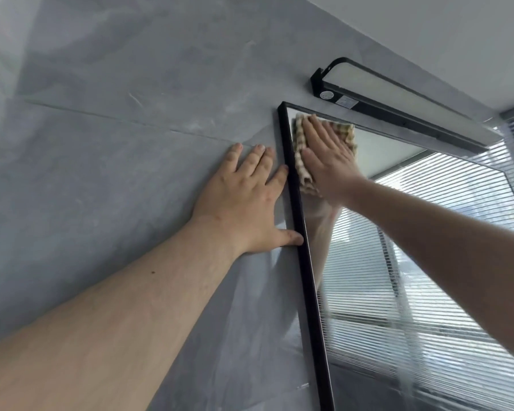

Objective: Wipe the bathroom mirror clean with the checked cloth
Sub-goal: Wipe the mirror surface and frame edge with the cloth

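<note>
Right now the checked cloth (301,161) lies flat against the top left corner of the mirror (398,315), just inside its black frame (306,277). The right hand (327,155) presses it to the glass with straight, spread fingers, not clutching it. This looks like the wiping step itself, worked at the corner, with most of the glass below and to the right yet to be covered; some faint streaks seem to show lower down. The next stroke likely needs steady palm pressure so the cloth slides with the hand and does not slip out. The left hand (244,203) rests open and flat on the grey wall (101,143), thumb touching the frame. A lamp (398,96) sits above the mirror.
</note>
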A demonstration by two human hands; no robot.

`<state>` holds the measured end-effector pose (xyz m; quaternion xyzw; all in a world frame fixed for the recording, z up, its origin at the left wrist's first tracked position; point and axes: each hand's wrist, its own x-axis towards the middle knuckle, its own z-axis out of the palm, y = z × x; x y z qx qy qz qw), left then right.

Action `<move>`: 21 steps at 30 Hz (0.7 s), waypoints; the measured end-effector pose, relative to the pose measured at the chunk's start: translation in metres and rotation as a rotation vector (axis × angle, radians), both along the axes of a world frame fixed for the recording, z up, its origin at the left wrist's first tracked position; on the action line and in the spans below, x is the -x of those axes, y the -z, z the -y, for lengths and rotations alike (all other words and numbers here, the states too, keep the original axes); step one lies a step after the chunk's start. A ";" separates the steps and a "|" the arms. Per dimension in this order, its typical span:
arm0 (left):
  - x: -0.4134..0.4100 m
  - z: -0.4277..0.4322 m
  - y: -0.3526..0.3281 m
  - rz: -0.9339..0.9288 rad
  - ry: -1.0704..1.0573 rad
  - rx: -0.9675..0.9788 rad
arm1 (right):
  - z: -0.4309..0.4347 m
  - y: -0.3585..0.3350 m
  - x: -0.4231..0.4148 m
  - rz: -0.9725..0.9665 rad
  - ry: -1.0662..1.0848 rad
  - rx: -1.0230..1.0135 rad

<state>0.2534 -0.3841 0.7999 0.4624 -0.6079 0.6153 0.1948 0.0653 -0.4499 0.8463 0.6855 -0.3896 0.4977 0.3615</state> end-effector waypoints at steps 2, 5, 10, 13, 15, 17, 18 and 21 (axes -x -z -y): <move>0.000 -0.001 0.000 0.000 -0.008 -0.003 | 0.001 -0.014 0.009 0.066 -0.015 -0.048; 0.000 -0.002 0.001 -0.004 -0.020 -0.013 | 0.006 -0.010 0.031 0.158 -0.049 -0.095; 0.000 -0.002 0.001 0.000 -0.033 -0.008 | 0.014 0.018 0.042 0.158 -0.069 -0.084; 0.000 -0.001 0.001 -0.007 -0.033 -0.014 | 0.014 0.050 0.045 0.078 -0.055 -0.053; 0.000 -0.001 0.001 -0.009 -0.030 -0.012 | 0.013 0.080 0.048 0.011 -0.041 -0.050; 0.001 -0.001 0.001 -0.009 -0.034 -0.016 | 0.010 0.113 0.049 -0.052 -0.049 -0.065; 0.001 -0.002 0.001 -0.009 -0.034 -0.021 | 0.008 0.130 0.048 -0.082 -0.048 -0.074; 0.002 -0.003 0.001 -0.014 -0.036 -0.019 | 0.003 0.169 0.043 -0.173 -0.010 -0.064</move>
